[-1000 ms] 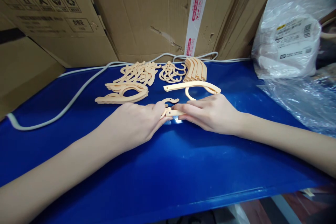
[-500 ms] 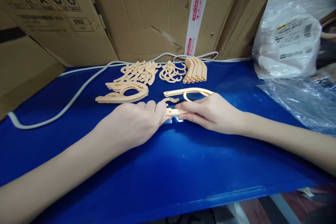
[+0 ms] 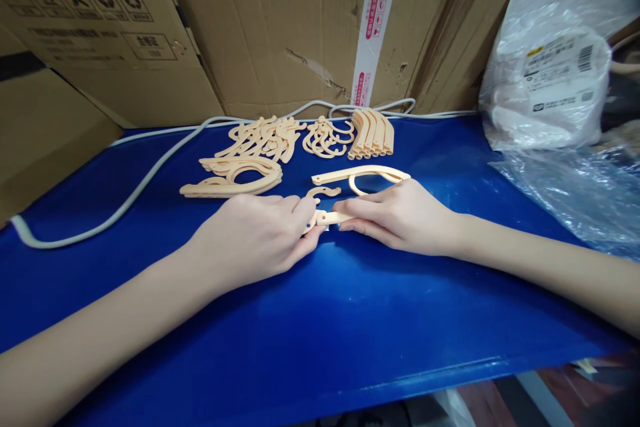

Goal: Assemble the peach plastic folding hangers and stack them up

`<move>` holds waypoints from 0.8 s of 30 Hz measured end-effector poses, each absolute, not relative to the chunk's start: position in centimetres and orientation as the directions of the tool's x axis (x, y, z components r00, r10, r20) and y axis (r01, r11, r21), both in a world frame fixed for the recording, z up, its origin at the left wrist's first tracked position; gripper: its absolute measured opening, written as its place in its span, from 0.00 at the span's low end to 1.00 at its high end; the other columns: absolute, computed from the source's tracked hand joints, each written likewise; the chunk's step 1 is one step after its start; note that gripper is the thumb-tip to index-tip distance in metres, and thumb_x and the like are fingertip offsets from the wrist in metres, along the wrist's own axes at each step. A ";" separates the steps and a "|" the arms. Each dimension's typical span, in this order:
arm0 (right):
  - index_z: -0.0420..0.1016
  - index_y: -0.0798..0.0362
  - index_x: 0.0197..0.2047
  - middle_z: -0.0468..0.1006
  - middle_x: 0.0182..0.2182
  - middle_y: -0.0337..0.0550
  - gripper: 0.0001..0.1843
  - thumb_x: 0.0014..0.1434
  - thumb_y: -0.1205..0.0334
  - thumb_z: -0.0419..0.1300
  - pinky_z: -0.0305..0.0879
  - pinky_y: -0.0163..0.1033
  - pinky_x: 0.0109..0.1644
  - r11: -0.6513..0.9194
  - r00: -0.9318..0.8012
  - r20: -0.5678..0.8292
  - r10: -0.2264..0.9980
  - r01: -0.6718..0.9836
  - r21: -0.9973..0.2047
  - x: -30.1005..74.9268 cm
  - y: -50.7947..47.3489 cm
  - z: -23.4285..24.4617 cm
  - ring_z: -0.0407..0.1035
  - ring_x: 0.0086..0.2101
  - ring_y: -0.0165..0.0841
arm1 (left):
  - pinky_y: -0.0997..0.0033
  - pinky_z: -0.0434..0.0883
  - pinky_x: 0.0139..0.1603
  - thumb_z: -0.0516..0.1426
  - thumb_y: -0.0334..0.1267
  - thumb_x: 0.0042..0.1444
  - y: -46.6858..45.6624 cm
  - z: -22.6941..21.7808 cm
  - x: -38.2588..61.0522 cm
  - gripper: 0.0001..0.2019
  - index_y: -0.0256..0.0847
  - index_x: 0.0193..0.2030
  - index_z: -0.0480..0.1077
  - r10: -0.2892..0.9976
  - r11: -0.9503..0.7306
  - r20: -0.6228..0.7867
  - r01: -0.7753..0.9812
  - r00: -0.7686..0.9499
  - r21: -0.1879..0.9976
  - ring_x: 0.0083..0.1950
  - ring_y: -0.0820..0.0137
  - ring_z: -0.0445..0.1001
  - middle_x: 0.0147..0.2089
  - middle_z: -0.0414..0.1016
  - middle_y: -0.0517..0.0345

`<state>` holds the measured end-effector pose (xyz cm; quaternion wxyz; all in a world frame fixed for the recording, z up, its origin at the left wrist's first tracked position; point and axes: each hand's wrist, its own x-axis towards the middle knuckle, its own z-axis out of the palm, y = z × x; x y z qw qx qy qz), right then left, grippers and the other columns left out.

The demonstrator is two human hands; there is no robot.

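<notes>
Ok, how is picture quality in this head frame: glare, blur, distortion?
Head view: sharp at centre, where the left hand and right hand pinch a small peach part; soft sheen on the blue mat; bright glare on the plastic bag; wide-angle bending at the edges; corners slightly blurred.

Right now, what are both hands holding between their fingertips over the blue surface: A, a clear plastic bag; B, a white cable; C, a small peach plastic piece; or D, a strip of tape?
C: the left hand and right hand meet on a small peach plastic piece, pinched between their fingertips just above the blue surface; the white cable and plastic bag lie apart, untouched.
</notes>
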<state>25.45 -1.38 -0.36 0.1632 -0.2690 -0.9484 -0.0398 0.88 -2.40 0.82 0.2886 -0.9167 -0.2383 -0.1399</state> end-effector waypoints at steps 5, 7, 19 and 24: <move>0.77 0.52 0.53 0.84 0.34 0.41 0.19 0.75 0.54 0.47 0.56 0.35 0.29 0.852 -0.797 0.343 0.497 0.524 -0.017 25.4 -1.5 -0.4 0.74 0.27 0.30 | 0.66 0.53 0.19 0.46 0.39 0.68 -2.4 0.9 0.9 0.19 0.40 0.26 0.67 0.366 -0.716 0.434 0.547 0.823 -0.434 0.18 0.67 0.71 0.19 0.68 0.59; 0.76 0.52 0.54 0.84 0.34 0.41 0.19 0.75 0.54 0.47 0.56 0.35 0.30 0.851 -0.798 0.330 0.503 0.525 -0.027 25.5 -1.6 -0.4 0.74 0.27 0.30 | 0.67 0.54 0.18 0.46 0.38 0.68 -2.4 1.0 1.0 0.19 0.40 0.26 0.67 0.371 -0.717 0.434 0.551 0.821 -0.427 0.18 0.67 0.71 0.19 0.68 0.59; 0.76 0.54 0.55 0.82 0.29 0.43 0.22 0.75 0.54 0.44 0.53 0.35 0.29 0.857 -0.811 0.301 0.501 0.514 -0.039 25.9 -0.9 -0.5 0.72 0.25 0.30 | 0.67 0.56 0.20 0.49 0.40 0.67 -2.4 0.7 0.9 0.17 0.42 0.26 0.64 0.428 -0.742 0.422 0.577 0.799 -0.340 0.20 0.65 0.74 0.20 0.72 0.58; 0.77 0.54 0.54 0.82 0.29 0.43 0.23 0.75 0.53 0.44 0.51 0.35 0.28 0.856 -0.806 0.321 0.498 0.515 -0.035 26.1 -0.8 -0.5 0.72 0.25 0.30 | 0.68 0.55 0.20 0.51 0.42 0.67 -2.8 0.7 1.1 0.17 0.44 0.25 0.61 0.454 -0.742 0.411 0.591 0.790 -0.316 0.20 0.65 0.73 0.20 0.72 0.59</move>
